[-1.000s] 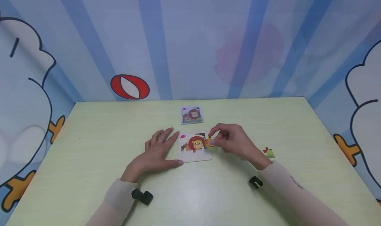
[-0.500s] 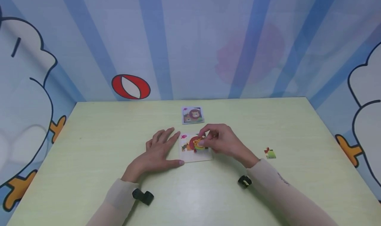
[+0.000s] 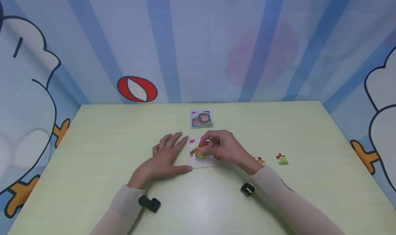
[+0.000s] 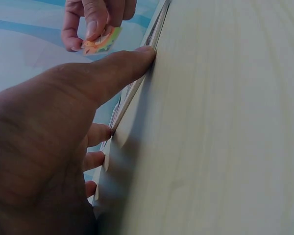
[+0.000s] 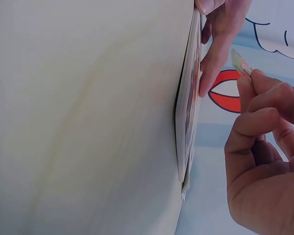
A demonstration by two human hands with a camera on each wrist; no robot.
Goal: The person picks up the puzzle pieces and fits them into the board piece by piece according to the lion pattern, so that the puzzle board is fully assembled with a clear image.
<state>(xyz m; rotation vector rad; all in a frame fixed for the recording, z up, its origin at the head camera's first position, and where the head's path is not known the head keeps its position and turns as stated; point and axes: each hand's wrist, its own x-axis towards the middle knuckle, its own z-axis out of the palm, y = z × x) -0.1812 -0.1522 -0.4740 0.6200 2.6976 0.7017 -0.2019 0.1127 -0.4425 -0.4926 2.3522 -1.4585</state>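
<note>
My left hand (image 3: 162,161) lies with its fingers spread at the left edge of a white puzzle board (image 3: 202,163); its thumb and index finger touch the rim. Between thumb and index finger, my right hand (image 3: 222,147) pinches a small orange-and-green puzzle piece (image 4: 104,42). Both wrist views show that piece raised off the board, apart from it. Over the board's left middle, the right hand covers most of the lion picture. A pink shape in the upper left corner stays visible.
A lion picture card (image 3: 201,119) lies behind the board. On the right of the table (image 3: 309,132) is a loose green-and-red puzzle piece (image 3: 282,158). Another orange piece (image 3: 260,160) shows partly behind the right wrist. A striped blue backdrop (image 3: 198,49) rises behind the table.
My right hand has moved left with the puzzle piece, from the board's right edge to over its left middle. The left hand keeps its place at the board's edge.
</note>
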